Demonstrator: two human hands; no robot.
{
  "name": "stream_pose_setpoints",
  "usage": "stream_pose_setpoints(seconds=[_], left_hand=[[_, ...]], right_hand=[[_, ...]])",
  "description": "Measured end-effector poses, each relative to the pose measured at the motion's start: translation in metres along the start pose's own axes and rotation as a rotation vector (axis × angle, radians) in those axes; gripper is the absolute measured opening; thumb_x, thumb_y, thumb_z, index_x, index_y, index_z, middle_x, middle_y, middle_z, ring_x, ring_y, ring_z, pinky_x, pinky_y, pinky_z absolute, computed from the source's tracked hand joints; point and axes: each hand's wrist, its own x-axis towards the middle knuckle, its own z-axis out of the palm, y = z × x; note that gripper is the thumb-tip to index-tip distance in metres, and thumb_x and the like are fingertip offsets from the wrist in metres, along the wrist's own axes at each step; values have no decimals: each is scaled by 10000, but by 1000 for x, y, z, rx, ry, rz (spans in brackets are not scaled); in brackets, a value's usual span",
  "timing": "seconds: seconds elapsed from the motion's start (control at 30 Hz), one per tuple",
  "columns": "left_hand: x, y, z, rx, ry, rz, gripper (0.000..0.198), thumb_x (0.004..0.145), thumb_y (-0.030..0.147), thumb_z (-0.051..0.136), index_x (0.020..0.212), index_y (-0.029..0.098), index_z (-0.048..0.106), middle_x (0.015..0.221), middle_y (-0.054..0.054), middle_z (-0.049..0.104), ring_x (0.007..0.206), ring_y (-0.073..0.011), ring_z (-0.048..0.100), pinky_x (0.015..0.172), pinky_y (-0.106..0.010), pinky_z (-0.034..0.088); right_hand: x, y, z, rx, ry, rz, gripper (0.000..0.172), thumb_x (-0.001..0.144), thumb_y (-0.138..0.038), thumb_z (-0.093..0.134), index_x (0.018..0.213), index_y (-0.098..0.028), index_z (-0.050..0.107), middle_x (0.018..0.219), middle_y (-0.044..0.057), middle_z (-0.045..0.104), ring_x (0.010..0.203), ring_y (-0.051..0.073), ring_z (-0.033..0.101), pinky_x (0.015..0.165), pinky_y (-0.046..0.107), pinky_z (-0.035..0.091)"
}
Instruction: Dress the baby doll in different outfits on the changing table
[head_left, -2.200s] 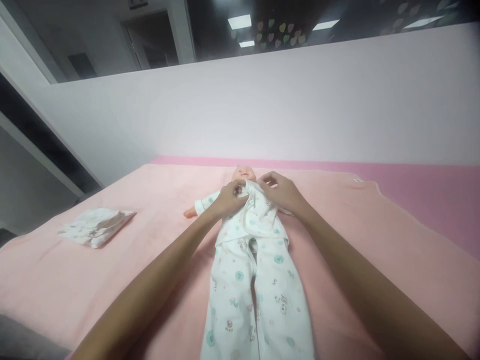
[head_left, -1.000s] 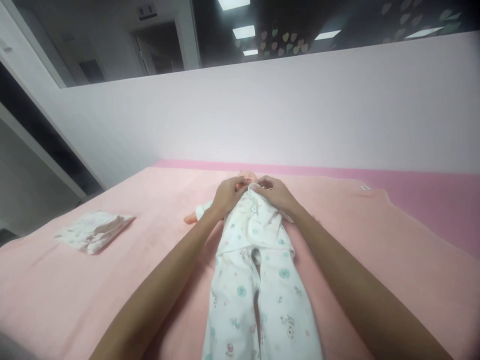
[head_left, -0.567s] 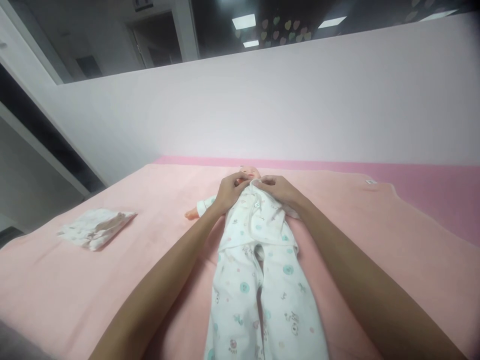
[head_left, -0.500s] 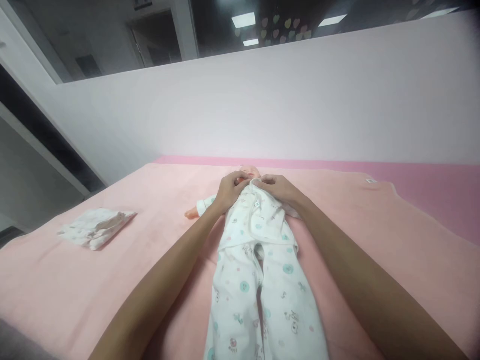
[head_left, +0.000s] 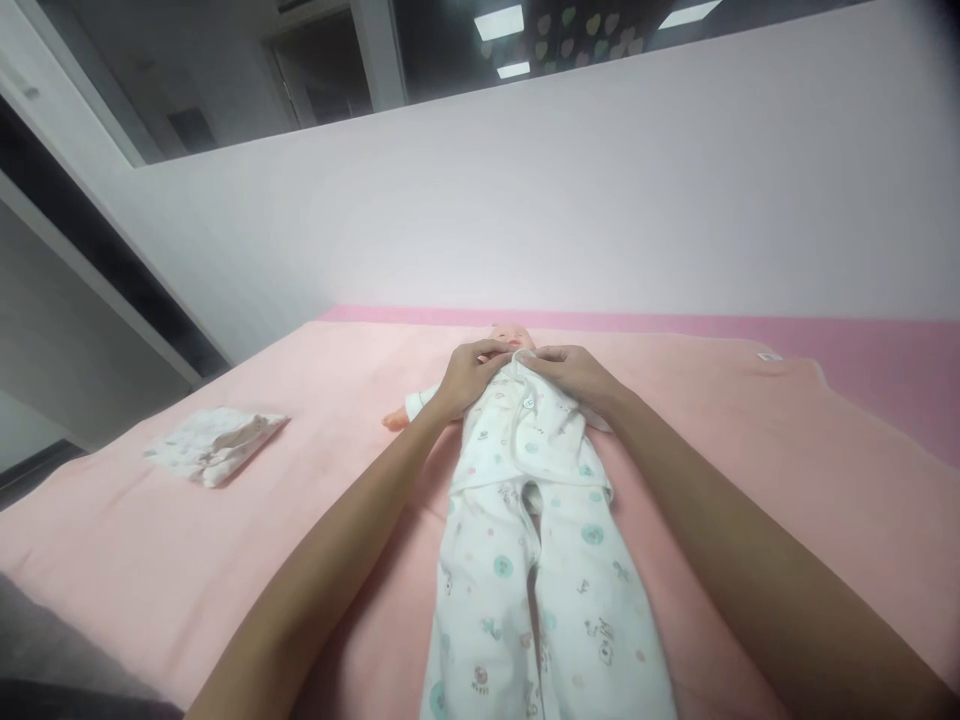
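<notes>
A baby doll (head_left: 511,336) lies on its back, dressed in a white printed baby shirt (head_left: 495,440) and matching pants (head_left: 487,600). At the shirt's neckline, my left hand (head_left: 471,375) pinches the collar from the left side. From the right, my right hand (head_left: 574,370) has its fingers closed on the same collar, close to my left hand. Below them a snap button (head_left: 529,402) shows on the shirt front. The doll's bare hand (head_left: 395,420) sticks out of the sleeve on the left. My hands hide the doll's neck.
A folded white printed cloth (head_left: 214,445) lies to the left on the pink blanket (head_left: 337,400). Behind the blanket a brighter pink mat (head_left: 885,370) borders a white wall (head_left: 562,210). A dark window (head_left: 442,50) runs above the wall.
The view has shifted slightly, so everything sits a little further right. Both hands stay at the shirt's collar, and the fingers have barely moved.
</notes>
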Motion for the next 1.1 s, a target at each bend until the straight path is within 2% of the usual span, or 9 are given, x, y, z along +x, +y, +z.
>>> stream_pose_setpoints(seconds=[0.13,0.23,0.43,0.53,0.77,0.93,1.1], left_hand=[[-2,7,-5,-8,-55,-11,356,936,454,629,1097,183,794,1138,-67,773,988,-227,678,865,-317,510],[-4,12,-6,3,-67,-12,361,941,479,617,1063,189,795,1103,-59,777,1034,-242,675,896,-329,501],[1,7,4,-8,29,-67,309,854,486,730,935,193,785,1027,-66,780,1009,-239,680,915,-345,501],[4,3,6,-32,28,-106,338,851,520,721,913,193,777,992,-60,779,996,-241,678,877,-336,506],[6,5,2,-183,-4,-203,326,785,467,805,959,191,808,1046,-68,782,1019,-252,681,885,-346,517],[5,5,1,-231,20,-252,368,721,430,874,983,181,803,1096,-94,780,1010,-251,690,928,-376,524],[3,7,1,-259,13,-252,401,736,463,869,1018,188,791,1147,-98,772,1049,-256,693,943,-381,531]], right_hand=[[1,3,1,-64,41,-47,462,765,-583,840,1024,-205,783,1043,115,794,937,307,744,753,386,617],[1,2,2,-92,50,-55,455,769,-584,831,1014,-204,784,1031,109,793,911,292,739,720,363,600],[1,1,2,-148,76,-76,397,762,-540,834,975,-209,788,977,70,786,875,248,713,697,317,557],[2,2,3,-143,77,-98,374,759,-501,837,983,-205,786,960,64,779,868,235,703,703,310,549],[2,1,2,-139,64,-82,400,736,-504,852,996,-210,780,952,59,755,861,227,686,703,318,551],[3,0,1,-134,67,-89,399,706,-494,872,976,-218,776,903,41,721,835,216,670,685,310,543],[3,1,-1,-110,39,-103,386,724,-470,863,1007,-229,759,982,48,746,918,233,689,763,333,567]])
